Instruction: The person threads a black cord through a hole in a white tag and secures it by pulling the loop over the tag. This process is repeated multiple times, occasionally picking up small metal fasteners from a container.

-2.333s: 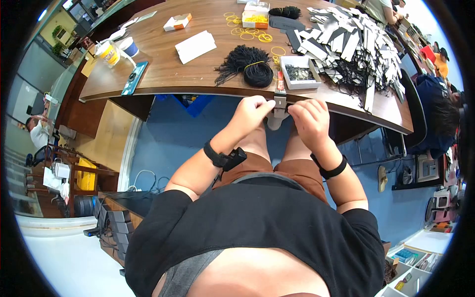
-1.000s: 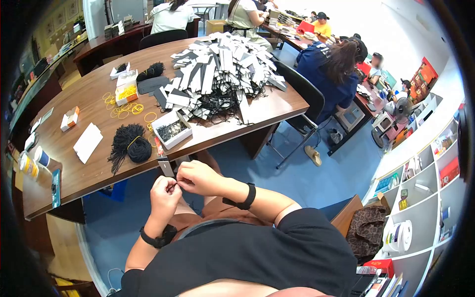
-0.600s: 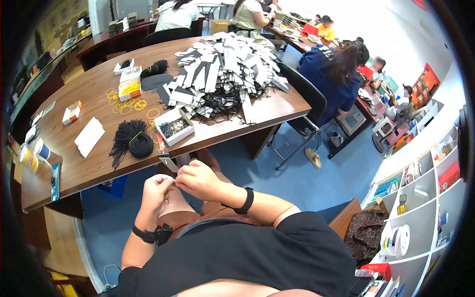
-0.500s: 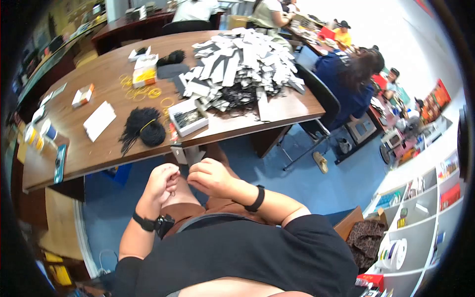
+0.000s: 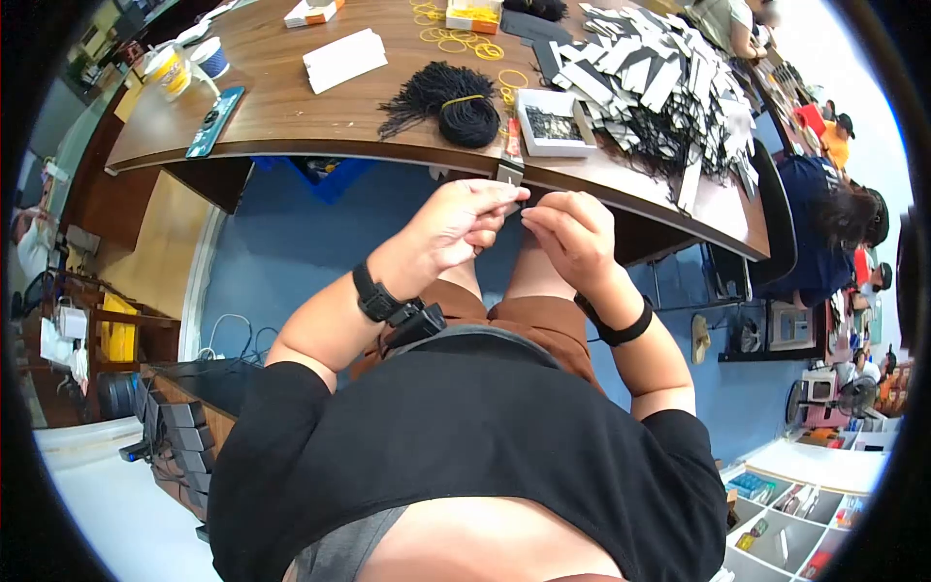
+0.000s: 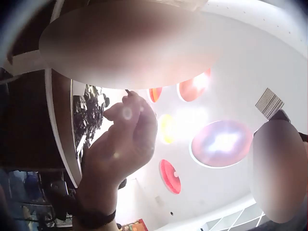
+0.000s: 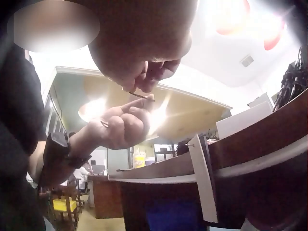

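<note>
In the head view both hands meet in front of the table's near edge. My left hand (image 5: 461, 223) pinches a thin dark cord (image 7: 142, 96) between thumb and forefinger, its other fingers curled in. Facing it, my right hand (image 5: 572, 231) pinches the other end, as the right wrist view shows. A small pale loop (image 7: 104, 124) shows at the left hand's curled fingers. Just beyond the fingertips, a metal plate (image 5: 509, 175) with a small pin is fixed at the table edge. A bundle of black cords (image 5: 468, 118) lies on the table behind it.
A white box (image 5: 558, 141) of small dark pieces stands near the edge. Right of it is a heap of black and white tags (image 5: 650, 73). White cards (image 5: 344, 61), yellow rubber bands (image 5: 456, 41), a phone (image 5: 215, 121) and cups (image 5: 209, 58) lie farther left on the table (image 5: 281, 116).
The head view swung toward the right side of the room and back again. The hands drew apart about half a second ago and now have their fingertips close together.
</note>
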A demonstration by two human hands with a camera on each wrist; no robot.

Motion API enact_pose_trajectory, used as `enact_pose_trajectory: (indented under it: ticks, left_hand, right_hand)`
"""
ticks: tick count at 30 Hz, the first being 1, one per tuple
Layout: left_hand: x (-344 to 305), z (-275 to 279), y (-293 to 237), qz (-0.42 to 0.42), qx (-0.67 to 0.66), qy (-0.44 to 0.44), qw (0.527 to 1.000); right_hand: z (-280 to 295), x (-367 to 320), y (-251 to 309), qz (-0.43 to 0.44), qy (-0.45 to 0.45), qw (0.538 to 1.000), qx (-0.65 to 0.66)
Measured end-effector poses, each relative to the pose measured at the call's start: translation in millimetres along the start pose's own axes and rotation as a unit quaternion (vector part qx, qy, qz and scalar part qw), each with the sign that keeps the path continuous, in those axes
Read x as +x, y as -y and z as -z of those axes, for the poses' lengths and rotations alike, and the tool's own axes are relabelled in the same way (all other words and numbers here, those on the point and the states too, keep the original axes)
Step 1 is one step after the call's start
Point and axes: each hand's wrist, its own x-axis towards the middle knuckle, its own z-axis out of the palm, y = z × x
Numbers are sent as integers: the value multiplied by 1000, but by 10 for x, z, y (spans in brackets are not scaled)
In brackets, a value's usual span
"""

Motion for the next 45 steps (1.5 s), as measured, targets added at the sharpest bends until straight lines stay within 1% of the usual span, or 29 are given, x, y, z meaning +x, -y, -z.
enact_pose_trajectory:
  ticks: [2,4,6,7,8,10,13,16,17,20,21,22,23,24,26,27,28,29,30,32,33,36,39,42,45]
  left_hand:
    - [7,-2,42,-34,36,0,999]
    - [17,-48,48,-62,82,-22,994]
    - [-10,-96,82,-99,128,-47,986]
    - [-22,-89,97,-109,134,-46,984]
    - [-14,-81,103,-117,156,-44,980]
    - [-10,-94,132,-139,210,-48,967]
    - [-45,-142,123,-144,246,-59,957]
    - [-48,-132,132,-167,239,-41,956]
    - [-63,-108,117,-148,242,-29,959]
    - [-77,-97,115,-137,233,-21,962]
    - [-68,-104,122,-157,237,-29,958]
    - [-53,-105,133,-178,239,-36,954]
    - [-40,-94,132,-201,241,-44,948]
    - [-17,-66,168,-258,283,-45,923]
    - [-1,-1,290,-361,360,-52,858]
    - [-96,-80,261,-341,361,-70,865]
    - [-121,-61,262,-354,393,-78,845]
    - [-132,-44,246,-369,424,-84,823]
    - [-131,-41,226,-385,454,-88,799]
    - [-147,-41,167,-396,469,-66,787]
    - [-157,-35,147,-401,477,-56,780]
    - [-157,11,144,-401,463,-43,789]
    - [-90,0,227,-388,327,-27,861]
    - [-107,-52,183,-292,249,-10,923]
    - [-103,-92,172,-250,219,-17,943]
  right_hand:
    - [-51,-30,-16,-44,-20,999,4]
    - [-53,2,15,-105,-28,993,37]
    - [-57,33,40,-165,-37,983,77]
    - [-53,54,49,-207,-40,973,96]
    - [-72,55,28,-226,-43,969,87]
    - [-62,59,-11,-245,-21,965,87]
    - [-46,16,-23,-361,23,909,207]
    - [-19,-28,-18,-425,31,843,328]
    - [-25,-49,-10,-404,21,852,333]
    - [-16,-9,16,-343,36,908,238]
    - [-3,47,49,-280,27,941,186]
    - [-6,67,69,-232,20,964,130]
    - [8,82,87,-218,26,970,106]
    - [18,88,122,-203,34,975,84]
    - [50,124,209,-246,45,961,121]
    - [45,127,238,-268,49,952,138]
    - [34,91,223,-349,76,916,185]
    - [47,104,207,-454,85,831,310]
    - [74,125,181,-543,91,720,423]
    - [29,77,75,-568,72,612,546]
    - [-8,51,39,-575,63,550,603]
    - [-79,3,39,-567,38,508,647]
    - [-121,-26,90,-543,17,563,623]
    - [-115,-42,107,-541,-7,558,629]
    - [-122,-83,118,-545,-9,568,617]
